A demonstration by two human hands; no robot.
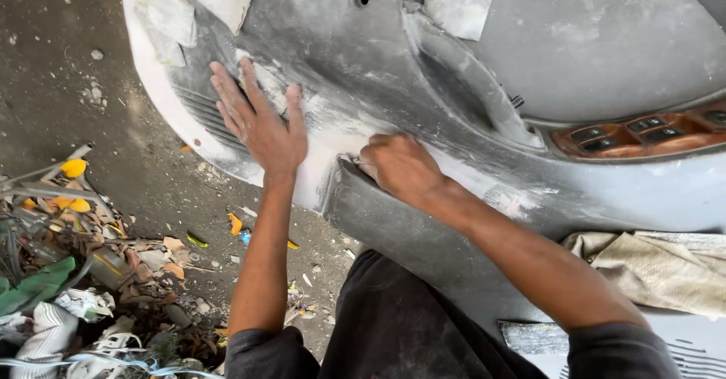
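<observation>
A large grey car door panel (575, 46) lies across my lap, dusted with white filler powder. My left hand (257, 118) rests flat on it, fingers spread, near the ribbed speaker grille (198, 114). My right hand (397, 166) is closed around a small piece of sandpaper, mostly hidden under the fingers, pressed on a white patch (333, 141) beside the panel's pocket edge. A brown switch cluster (643, 133) with dark buttons sits at the right.
Bare dirt ground (60, 69) lies to the left. A pile of rubbish (76, 273), leaves and scraps fills the lower left. A beige cloth (658, 265) lies at the right. Pale patches (457, 1) sit on the panel's top.
</observation>
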